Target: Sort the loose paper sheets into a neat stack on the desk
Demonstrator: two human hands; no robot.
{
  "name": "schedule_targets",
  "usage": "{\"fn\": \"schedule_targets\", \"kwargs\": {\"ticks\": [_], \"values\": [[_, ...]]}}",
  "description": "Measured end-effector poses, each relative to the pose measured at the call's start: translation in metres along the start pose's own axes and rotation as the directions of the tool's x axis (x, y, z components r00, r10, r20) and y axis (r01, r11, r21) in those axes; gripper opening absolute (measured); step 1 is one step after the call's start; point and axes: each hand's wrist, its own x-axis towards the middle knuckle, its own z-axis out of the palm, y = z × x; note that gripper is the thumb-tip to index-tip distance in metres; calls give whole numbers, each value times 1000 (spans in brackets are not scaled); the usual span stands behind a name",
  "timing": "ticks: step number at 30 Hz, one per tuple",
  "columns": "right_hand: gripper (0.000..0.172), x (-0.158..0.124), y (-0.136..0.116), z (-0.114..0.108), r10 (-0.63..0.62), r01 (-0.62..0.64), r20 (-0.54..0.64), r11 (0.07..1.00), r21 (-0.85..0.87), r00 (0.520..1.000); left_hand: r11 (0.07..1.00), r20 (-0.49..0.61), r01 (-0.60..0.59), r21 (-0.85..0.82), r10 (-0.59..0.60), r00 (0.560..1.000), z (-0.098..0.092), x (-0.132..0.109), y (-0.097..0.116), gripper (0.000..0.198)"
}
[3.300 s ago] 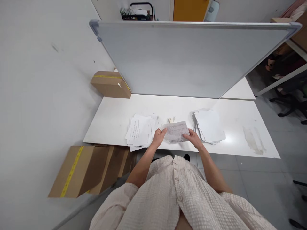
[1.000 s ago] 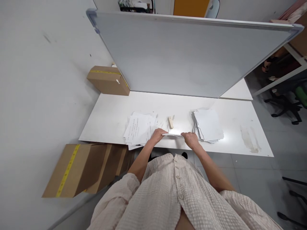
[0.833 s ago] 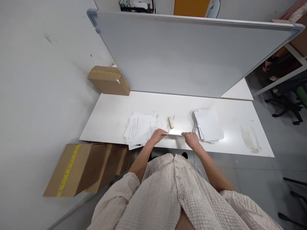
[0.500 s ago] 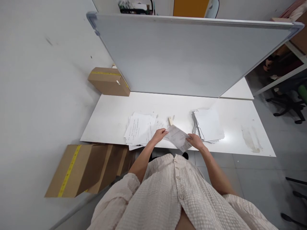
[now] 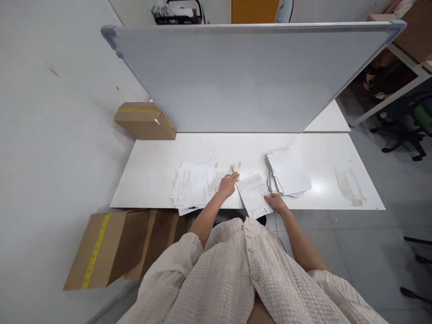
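Note:
My right hand [image 5: 276, 202] grips the right edge of a printed sheet of paper [image 5: 254, 195], which is tilted and hangs partly over the table's front edge. My left hand [image 5: 228, 185] is off the sheet, with its fingers stretched across the lower part of a small beige block-like object [image 5: 234, 168] on the table. Its exact kind is too small to make out, and I see no firm grip on it. Left of that hand lies a loose pile of printed papers [image 5: 192, 185]. A thicker stack of papers [image 5: 289, 171], blank side up, lies beyond my right hand.
The white table [image 5: 148, 166] stands behind a large upright whiteboard [image 5: 229, 81]. A cardboard box [image 5: 146, 123] sits at the table's back left corner. More cardboard boxes [image 5: 108, 247] stand below at the left. An office chair [image 5: 401, 135] is on the floor at the right.
My left hand has let go of the sheet and moved forward onto the beige object. The sheet, now only in my right hand, has turned and sunk lower. The view has shifted slightly.

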Motion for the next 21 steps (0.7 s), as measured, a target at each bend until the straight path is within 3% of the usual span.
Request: {"fn": "schedule_targets", "kwargs": {"ticks": [9, 21], "values": [[22, 17, -5, 8, 56, -57, 14, 992, 113, 998, 994, 98, -22, 103, 12, 995, 5, 5, -6, 74], [19, 24, -14, 11, 52, -51, -21, 997, 53, 998, 988, 119, 15, 154, -33, 992, 14, 3, -5, 73]]}}
